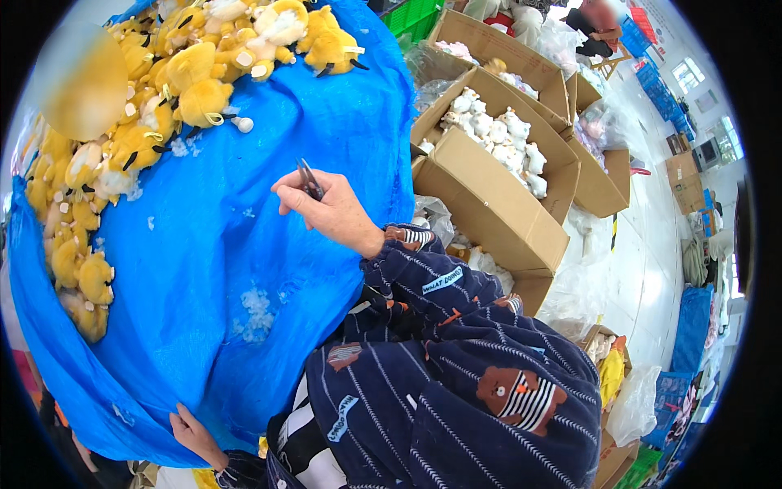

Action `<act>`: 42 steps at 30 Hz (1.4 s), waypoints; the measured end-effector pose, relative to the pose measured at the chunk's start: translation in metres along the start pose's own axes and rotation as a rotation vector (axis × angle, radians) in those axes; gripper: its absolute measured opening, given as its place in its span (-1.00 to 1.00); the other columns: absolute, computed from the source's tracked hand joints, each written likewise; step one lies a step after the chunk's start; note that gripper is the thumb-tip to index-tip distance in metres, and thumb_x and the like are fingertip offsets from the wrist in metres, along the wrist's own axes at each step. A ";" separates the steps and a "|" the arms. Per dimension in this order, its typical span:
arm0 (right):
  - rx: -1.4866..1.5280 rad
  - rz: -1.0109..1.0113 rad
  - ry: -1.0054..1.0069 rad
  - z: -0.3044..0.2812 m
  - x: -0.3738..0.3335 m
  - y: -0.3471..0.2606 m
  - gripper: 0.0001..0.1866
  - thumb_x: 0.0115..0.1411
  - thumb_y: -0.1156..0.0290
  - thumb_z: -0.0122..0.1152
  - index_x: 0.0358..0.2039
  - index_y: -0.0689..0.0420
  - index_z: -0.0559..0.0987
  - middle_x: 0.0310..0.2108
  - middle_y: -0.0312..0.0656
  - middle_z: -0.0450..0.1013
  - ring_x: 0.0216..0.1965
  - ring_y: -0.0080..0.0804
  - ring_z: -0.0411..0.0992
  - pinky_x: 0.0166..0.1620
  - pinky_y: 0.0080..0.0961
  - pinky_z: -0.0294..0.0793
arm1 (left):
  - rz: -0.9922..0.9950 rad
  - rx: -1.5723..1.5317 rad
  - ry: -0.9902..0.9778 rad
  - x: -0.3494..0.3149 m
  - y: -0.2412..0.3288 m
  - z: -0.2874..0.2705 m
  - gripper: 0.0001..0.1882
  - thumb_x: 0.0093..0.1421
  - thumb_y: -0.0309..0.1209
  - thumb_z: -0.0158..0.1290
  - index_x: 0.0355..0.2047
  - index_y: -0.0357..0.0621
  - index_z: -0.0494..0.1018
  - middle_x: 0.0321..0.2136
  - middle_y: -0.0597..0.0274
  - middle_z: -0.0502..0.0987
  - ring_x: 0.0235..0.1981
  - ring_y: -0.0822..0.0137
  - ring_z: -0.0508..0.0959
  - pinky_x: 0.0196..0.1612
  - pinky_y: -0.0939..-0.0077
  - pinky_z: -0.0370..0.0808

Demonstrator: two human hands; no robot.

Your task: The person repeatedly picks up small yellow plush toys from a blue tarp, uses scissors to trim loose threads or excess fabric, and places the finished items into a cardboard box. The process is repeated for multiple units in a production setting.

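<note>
My right hand (338, 213) is raised above the blue tarp (195, 269), its fingers closed round small dark thread snips (309, 181). The two thin tips of the snips point up and stand slightly apart. At the tarp's near edge, my left hand (197, 436) grips the sheet, with some of its fingers hidden. Yellow plush toys (199, 81) with white and dark parts lie heaped along the far and left sides of the tarp. A tuft of white stuffing (255, 316) rests on the sheet between my hands, with smaller bits scattered farther off.
To the right stand open cardboard boxes (497, 204), one full of white plush toys (493, 130). Clear plastic bags (635, 403) lie around them. A green crate (411, 20) is at the back. Another person (599, 33) sits at the far right, beyond the boxes.
</note>
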State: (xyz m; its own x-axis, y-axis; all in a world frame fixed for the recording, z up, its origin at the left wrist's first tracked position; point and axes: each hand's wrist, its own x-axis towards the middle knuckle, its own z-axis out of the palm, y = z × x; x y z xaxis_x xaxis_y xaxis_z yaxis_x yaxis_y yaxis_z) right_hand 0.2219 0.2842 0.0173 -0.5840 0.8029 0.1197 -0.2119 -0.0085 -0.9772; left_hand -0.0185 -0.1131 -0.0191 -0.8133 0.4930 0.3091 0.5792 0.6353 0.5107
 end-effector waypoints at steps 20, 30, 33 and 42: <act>-0.312 0.024 -0.119 0.023 0.009 -0.013 -0.79 0.22 0.37 0.10 -0.26 0.27 0.53 -0.52 -0.24 0.47 -0.61 -0.67 0.29 -0.58 -0.72 0.26 | -0.130 -0.200 0.037 -0.050 0.066 -0.026 -0.67 0.14 -0.43 0.06 -0.67 -0.27 0.23 -0.75 -0.03 0.25 -0.76 0.15 0.30 -0.64 0.33 0.16; -0.604 -0.237 -0.269 0.065 0.046 -0.028 -0.85 0.13 0.49 0.17 -0.29 0.26 0.54 -0.43 -0.22 0.50 -0.52 -0.60 0.36 -0.46 -0.66 0.33 | -0.143 -0.174 -0.002 -0.060 0.069 -0.029 -0.66 0.13 -0.43 0.06 -0.69 -0.27 0.21 -0.74 -0.10 0.25 -0.71 -0.05 0.29 -0.62 0.21 0.14; -0.674 -0.451 -0.179 0.065 0.061 -0.025 -0.84 0.07 0.51 0.22 -0.31 0.25 0.54 -0.32 -0.09 0.48 -0.36 -0.27 0.48 -0.29 -0.52 0.45 | -0.170 -0.161 -0.034 -0.070 0.064 -0.034 -0.63 0.16 -0.42 0.01 -0.70 -0.27 0.16 -0.73 -0.12 0.20 -0.69 -0.09 0.26 -0.60 0.17 0.10; -1.129 -0.364 0.182 0.001 0.107 -0.011 -0.72 0.11 0.36 0.15 -0.14 0.12 0.50 -0.19 -0.10 0.44 -0.24 -0.08 0.45 -0.23 -0.34 0.47 | -0.284 -0.270 -0.192 -0.065 0.064 -0.042 -0.62 0.25 -0.35 -0.01 -0.65 -0.24 0.18 -0.74 0.14 0.11 -0.65 0.30 0.08 -0.56 0.29 0.08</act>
State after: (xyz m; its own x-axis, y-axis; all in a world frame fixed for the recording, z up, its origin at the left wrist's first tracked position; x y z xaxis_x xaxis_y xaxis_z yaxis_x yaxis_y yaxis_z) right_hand 0.1607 0.3695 0.0409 -0.4939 0.7228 0.4834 0.5184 0.6911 -0.5036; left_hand 0.0697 -0.1296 0.0275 -0.8985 0.4387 -0.0162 0.2776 0.5965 0.7531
